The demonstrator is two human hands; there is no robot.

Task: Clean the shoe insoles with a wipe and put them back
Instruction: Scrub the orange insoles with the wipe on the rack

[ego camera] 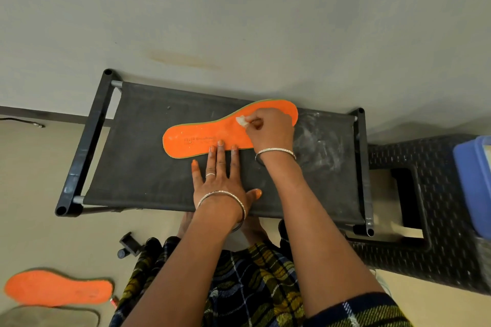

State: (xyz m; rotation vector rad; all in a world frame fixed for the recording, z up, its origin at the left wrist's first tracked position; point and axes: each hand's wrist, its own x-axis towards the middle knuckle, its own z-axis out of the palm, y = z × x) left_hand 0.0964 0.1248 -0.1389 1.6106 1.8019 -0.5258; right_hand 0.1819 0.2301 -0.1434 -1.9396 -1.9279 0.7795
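Insole on the rack: the orange insole lies flat on the black fabric top of the low rack, narrow heel end to the left, broad toe end to the right, printed side up.
Right hand: the right hand is over the toe half of the insole, fingers curled in tight. They pinch a small white wipe and hold it down on the orange surface near the far edge.
Left hand: the left hand is spread flat on the rack, palm down, fingers straight and gripping nothing. Its fingertips lie on the insole's near edge, and the thumb sticks out to the right on the fabric.
Second insole: the other orange insole is down on the floor at lower left, well apart from the rack. A grey shape just below it is cut off; can't tell what it is.
Rack top: pale dusty smears mark the fabric, right of the working hand.
Right side: a dark woven-pattern stool stands just beside the rack, with a blue tub at the frame edge.
Wrists: a thin bangle on each.
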